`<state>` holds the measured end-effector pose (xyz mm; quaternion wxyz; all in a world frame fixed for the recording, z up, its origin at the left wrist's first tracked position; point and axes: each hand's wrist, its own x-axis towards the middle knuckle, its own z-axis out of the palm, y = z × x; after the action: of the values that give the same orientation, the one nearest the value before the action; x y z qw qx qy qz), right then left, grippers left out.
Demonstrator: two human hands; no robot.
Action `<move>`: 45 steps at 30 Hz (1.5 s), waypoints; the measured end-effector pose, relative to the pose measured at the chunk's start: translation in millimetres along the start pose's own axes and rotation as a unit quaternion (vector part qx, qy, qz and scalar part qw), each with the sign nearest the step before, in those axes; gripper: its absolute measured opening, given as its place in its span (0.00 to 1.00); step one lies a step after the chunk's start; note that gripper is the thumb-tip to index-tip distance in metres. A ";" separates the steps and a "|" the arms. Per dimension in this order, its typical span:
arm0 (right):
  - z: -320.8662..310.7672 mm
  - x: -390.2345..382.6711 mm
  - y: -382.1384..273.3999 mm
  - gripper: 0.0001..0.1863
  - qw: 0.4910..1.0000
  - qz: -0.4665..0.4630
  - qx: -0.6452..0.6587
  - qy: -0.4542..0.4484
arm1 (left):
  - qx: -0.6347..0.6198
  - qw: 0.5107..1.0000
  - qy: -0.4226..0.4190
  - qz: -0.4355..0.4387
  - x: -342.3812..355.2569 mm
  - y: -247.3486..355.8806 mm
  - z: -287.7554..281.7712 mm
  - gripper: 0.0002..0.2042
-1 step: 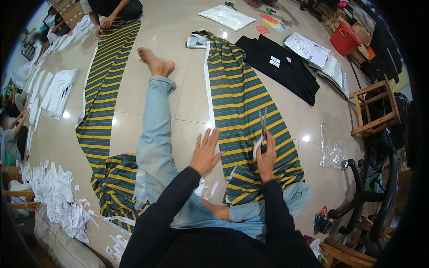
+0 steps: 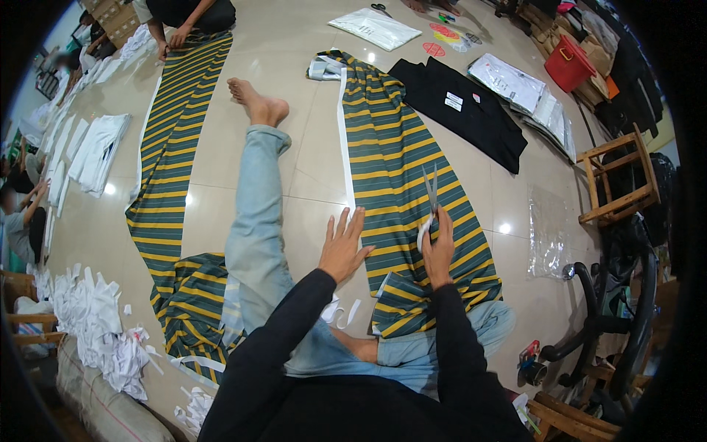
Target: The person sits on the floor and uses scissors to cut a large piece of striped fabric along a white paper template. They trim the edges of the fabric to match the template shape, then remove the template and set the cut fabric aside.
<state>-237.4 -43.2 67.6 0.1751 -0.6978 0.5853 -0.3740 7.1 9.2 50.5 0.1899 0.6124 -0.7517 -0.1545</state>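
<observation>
A long strip of green and yellow striped cloth (image 2: 394, 184) with a white left edge lies on the floor before me. My left hand (image 2: 342, 244) rests with spread fingers at the cloth's left edge, fingertips by the white band. In my right hand (image 2: 440, 252) is a pair of scissors (image 2: 430, 197), held over the cloth's right half. Their blades point away from me, slightly apart, and the fingers partly hide the handles. Nearest my right wrist, the cloth's near end is folded over beside my bent leg.
Another striped cloth (image 2: 171, 147) stretches along my left, with a person's hands (image 2: 177, 40) at its far end. Black folded cloth (image 2: 456, 110) and bagged white garments (image 2: 515, 88) lie right. White scraps (image 2: 88, 317) pile at left. A wooden stool (image 2: 622, 177) stands right.
The scissors have turned slightly, their tips shifting a little left and away from me. My left hand has moved slightly right and away from me.
</observation>
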 end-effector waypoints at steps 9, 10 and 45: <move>-49.0 -84.2 26.9 0.29 0.969 0.155 -0.189 -0.028 | 0.068 0.977 -0.183 -0.087 -93.9 66.6 -18.1 0.44; -60.8 -89.0 14.6 0.29 0.964 0.215 -0.151 -0.029 | 0.035 0.972 -0.213 -0.094 -103.0 69.7 -24.3 0.44; -17.3 -148.7 -76.8 0.34 0.720 0.412 0.528 -0.180 | -0.071 0.991 -0.020 -0.116 -48.6 26.9 11.6 0.21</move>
<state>-202.6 120.6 84.3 0.7541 -0.2363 0.4799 -0.3810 -13.0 62.2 48.2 0.1984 0.6774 -0.6663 -0.2403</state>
